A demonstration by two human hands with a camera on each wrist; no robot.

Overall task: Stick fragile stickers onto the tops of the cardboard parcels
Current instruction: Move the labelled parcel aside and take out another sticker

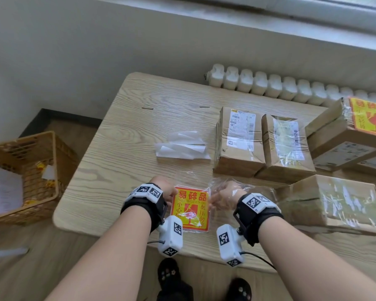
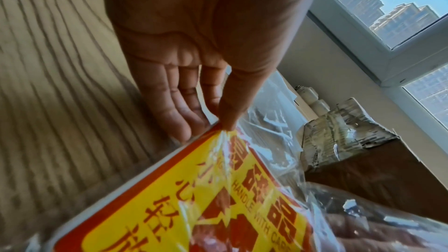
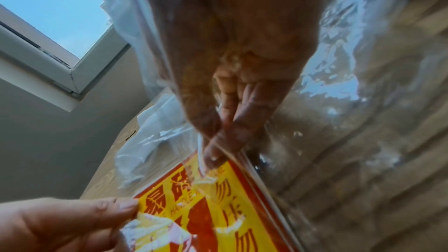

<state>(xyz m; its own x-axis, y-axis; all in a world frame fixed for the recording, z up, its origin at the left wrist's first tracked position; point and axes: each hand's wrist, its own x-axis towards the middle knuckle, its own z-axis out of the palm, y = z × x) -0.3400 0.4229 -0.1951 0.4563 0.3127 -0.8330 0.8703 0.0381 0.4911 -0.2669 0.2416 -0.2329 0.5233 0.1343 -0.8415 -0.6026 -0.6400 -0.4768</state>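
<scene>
A stack of red-and-yellow fragile stickers point(image 1: 190, 208) lies in a clear plastic bag point(image 1: 228, 185) at the table's near edge. My left hand point(image 1: 173, 195) pinches the stack's far left corner; in the left wrist view the thumb and fingers point(image 2: 223, 125) meet on the film there. My right hand point(image 1: 212, 200) is inside the bag, and its fingertips point(image 3: 213, 155) pinch the far right edge of the top sticker point(image 3: 218, 208). Two taped cardboard parcels point(image 1: 239, 140) point(image 1: 287, 146) stand side by side behind, and a third point(image 1: 334, 200) is near right. A stacked parcel point(image 1: 334, 131) at far right bears a sticker point(image 1: 369, 116).
Peeled white backing sheets point(image 1: 182, 146) lie mid-table. An orange basket point(image 1: 24, 174) with paper scraps stands on the floor to the left. A white radiator point(image 1: 269, 85) runs behind the wooden table point(image 1: 117, 131). My feet are under the near edge.
</scene>
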